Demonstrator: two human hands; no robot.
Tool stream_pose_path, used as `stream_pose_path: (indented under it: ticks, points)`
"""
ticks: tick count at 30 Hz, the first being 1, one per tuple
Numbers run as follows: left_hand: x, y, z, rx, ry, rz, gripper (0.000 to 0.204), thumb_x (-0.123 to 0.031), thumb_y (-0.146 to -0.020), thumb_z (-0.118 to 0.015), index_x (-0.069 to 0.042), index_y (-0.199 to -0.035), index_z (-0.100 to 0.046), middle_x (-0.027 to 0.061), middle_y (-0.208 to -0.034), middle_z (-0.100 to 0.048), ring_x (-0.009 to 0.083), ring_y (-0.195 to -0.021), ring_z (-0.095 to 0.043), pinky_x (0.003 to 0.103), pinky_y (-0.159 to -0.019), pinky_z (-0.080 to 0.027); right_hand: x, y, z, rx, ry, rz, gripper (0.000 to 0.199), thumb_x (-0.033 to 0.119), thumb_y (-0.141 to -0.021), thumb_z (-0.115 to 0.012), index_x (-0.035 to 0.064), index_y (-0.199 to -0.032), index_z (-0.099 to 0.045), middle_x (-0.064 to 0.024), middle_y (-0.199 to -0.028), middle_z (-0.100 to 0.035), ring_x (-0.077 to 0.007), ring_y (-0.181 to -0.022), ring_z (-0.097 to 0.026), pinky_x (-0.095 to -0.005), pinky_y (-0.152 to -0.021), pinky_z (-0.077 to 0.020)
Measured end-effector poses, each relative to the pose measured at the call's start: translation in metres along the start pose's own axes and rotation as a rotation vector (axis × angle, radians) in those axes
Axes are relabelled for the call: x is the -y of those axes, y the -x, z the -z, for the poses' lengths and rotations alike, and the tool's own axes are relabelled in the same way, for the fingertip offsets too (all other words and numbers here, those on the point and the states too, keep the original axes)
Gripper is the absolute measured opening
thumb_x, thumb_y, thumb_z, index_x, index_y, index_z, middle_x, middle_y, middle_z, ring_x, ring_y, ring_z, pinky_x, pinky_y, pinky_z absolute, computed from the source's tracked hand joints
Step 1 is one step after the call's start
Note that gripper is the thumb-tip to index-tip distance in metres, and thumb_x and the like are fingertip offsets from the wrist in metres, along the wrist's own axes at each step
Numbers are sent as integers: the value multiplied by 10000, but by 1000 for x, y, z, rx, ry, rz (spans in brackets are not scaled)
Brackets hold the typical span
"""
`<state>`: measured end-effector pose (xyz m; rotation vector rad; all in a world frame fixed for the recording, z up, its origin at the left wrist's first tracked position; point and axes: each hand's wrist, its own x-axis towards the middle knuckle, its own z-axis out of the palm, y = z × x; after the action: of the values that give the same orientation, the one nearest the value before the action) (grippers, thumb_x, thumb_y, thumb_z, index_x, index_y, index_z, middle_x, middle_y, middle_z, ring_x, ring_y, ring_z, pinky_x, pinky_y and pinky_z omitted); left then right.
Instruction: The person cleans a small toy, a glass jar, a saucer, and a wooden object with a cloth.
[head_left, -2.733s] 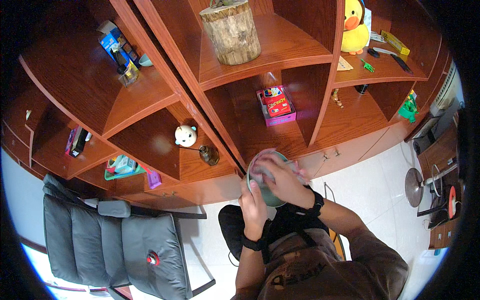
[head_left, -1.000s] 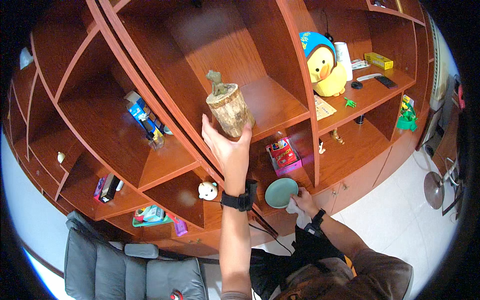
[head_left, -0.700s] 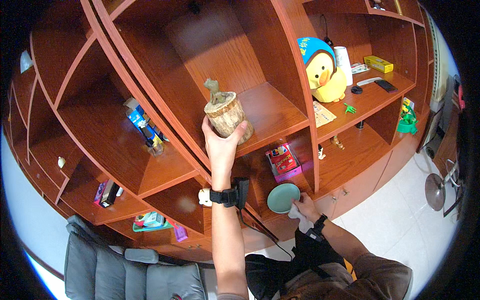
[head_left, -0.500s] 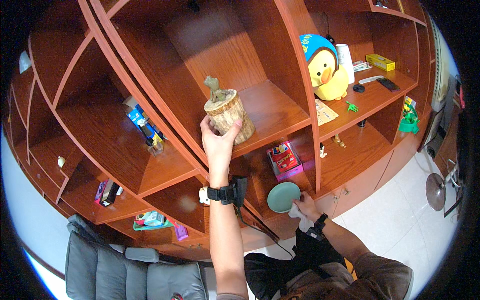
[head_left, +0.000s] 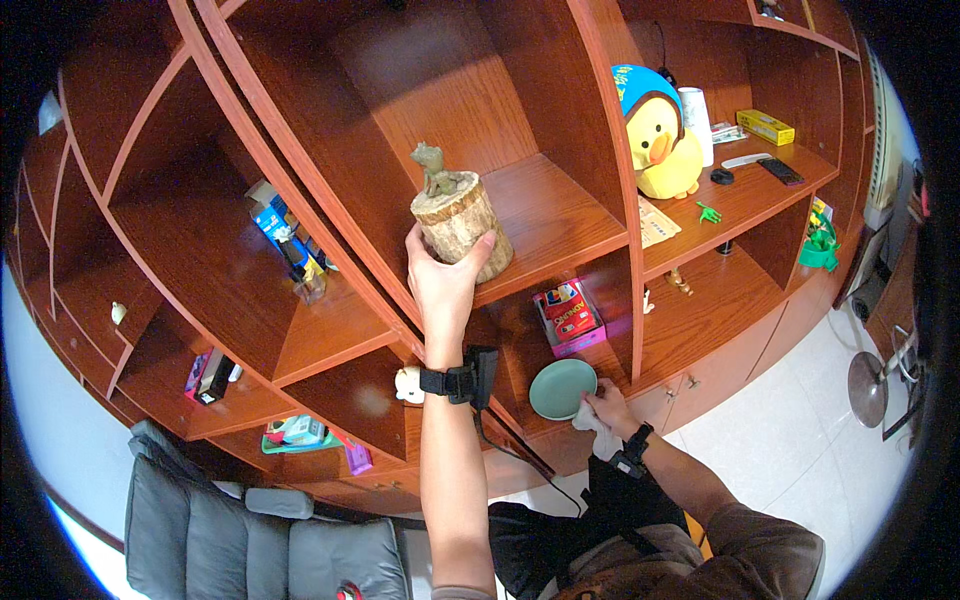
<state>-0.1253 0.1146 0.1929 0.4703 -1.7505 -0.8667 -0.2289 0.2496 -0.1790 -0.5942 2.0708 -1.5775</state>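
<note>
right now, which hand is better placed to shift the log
Probably the left hand: its thumb and fingers are around the log. The right hand is lower, occupied with the plate and a cloth.

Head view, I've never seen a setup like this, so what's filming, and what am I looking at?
No machine here: those are a person's bare hands, filmed from above by a wide camera worn on the head, which bends straight edges. The left hand grips a log with a small figure on top; whether the log is lifted off the shelf is hard to tell. The right hand holds a green dish by its rim, with a pale cloth. Nearby shelves hold a yellow duck, a pink box and a green toy.
</note>
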Motion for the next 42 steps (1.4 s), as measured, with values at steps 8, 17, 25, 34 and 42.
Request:
stream_pose_path:
  ticks: [8,17,25,34,42]
  points:
    - [-11,19,6,-49,72,-108,773,-236,-647,-807,49,-1245,-409,165,-1148,-551,222,-1048,-540,335,-916,-423,-18,-1,0,12,-108,63,392,265,-796,-676,3,-1062,-557,-134,-738,-623,-217,-647,-607,-355,-599,-485]
    - [-23,112,44,16,559,-9,615,15,-709,-661,15,-1263,-393,91,-1201,-495,188,-1122,-472,326,-995,-338,20,27,25,126,-314,33,356,256,-793,-687,-12,-998,-574,-59,-636,-593,-120,-538,-545,-302,-518,-463]
    - [4,176,66,-30,758,197,728,-143,-647,-751,46,-1249,-389,100,-1210,-501,211,-1131,-481,345,-984,-361,9,-4,-4,-110,-40,21,548,439,-774,-663,-35,-1028,-559,-186,-761,-640,-277,-709,-647,-383,-658,-494]
    - [17,206,73,46,900,322,887,-235,-601,-814,24,-1299,-332,105,-1258,-469,232,-1156,-468,371,-994,-367,-3,-14,9,-188,196,22,633,520,-810,-569,-31,-1116,-513,-265,-932,-616,-385,-912,-603,-437,-777,-463]
    - [19,217,72,29,998,413,884,-270,-621,-769,33,-1313,-312,133,-1272,-462,255,-1155,-474,371,-979,-393,39,31,46,-165,-156,86,377,341,-833,-638,0,-954,-535,-118,-813,-600,-195,-725,-593,-327,-652,-479]
